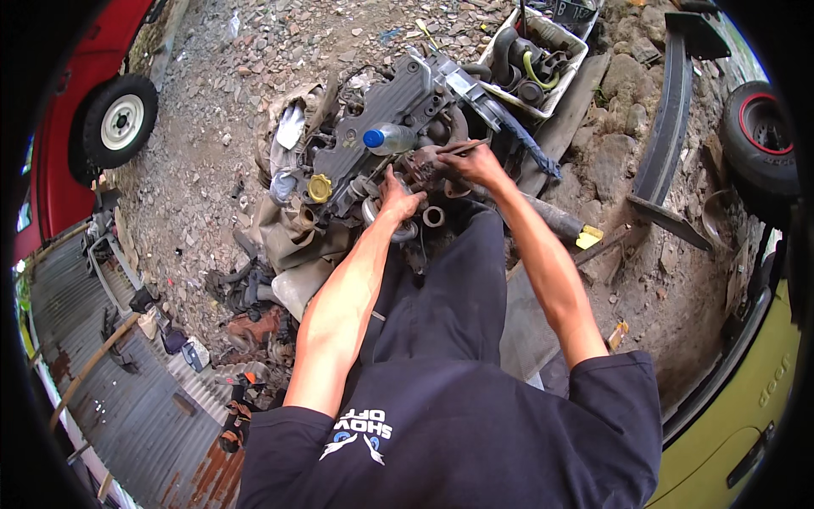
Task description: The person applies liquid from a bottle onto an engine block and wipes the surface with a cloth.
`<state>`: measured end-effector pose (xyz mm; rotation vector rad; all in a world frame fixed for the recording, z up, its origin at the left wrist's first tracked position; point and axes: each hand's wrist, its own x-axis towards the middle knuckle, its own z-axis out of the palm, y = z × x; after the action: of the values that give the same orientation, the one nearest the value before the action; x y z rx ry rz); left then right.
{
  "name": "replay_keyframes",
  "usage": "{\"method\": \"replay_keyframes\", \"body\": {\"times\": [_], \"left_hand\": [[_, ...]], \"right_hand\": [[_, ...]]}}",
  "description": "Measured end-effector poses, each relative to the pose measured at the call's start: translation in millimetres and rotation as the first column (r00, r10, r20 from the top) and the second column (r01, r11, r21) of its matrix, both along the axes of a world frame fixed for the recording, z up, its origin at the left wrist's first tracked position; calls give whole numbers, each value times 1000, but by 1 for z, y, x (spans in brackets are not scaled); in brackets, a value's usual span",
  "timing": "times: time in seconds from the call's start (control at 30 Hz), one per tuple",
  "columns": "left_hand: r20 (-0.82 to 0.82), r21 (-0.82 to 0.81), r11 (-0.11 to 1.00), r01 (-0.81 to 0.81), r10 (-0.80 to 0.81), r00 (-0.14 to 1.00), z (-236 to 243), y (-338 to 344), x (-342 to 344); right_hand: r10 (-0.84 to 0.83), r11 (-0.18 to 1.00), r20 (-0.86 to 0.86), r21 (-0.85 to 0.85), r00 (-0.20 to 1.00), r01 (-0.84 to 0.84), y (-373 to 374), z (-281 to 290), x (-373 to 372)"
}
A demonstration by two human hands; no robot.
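A grey engine (373,119) with a ribbed cover lies on the ground in front of my legs. On its near right side is a rusty brown metal housing (421,168). My left hand (402,200) is closed at the near left edge of this housing, its fingertips partly hidden. My right hand (476,165) is closed on a thin dark stick-like tool (462,148), pointed left over the housing. Its exact kind is too small to tell. A clear plastic bottle (393,138) with a blue cap lies on the engine. A yellow filler cap (320,188) sits at its left end.
A white crate (577,53) of hoses and parts stands behind the engine to the right. Dark metal beams (661,127) and a loose wheel (763,140) lie farther right. Left are cloths (288,140), scattered parts (254,327), corrugated sheets (102,339) and a red vehicle (72,110).
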<state>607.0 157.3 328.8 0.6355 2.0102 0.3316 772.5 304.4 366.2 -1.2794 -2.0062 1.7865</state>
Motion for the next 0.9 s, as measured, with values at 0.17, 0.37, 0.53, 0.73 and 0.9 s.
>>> {"method": "replay_keyframes", "body": {"times": [0.17,0.37,0.53,0.73,0.9], "left_hand": [[29,29,999,-12,11,1000,-6,0,1],[-6,9,1000,4,-4,1000,-10,-5,2],[9,-31,1000,3,-3,1000,0,-2,0],[41,-44,999,21,-19,999,12,4,2],[55,-33,999,14,-12,998,5,-2,0]], "right_hand": [[-15,973,-192,-228,981,-30,-3,-14,-19],[-169,957,-75,226,983,182,-11,0,-22],[-460,841,-128,-381,878,385,-25,-1,-8],[-194,970,-143,-175,970,168,-20,-13,-7],[67,972,-108,-218,992,-90,13,7,-24]]}}
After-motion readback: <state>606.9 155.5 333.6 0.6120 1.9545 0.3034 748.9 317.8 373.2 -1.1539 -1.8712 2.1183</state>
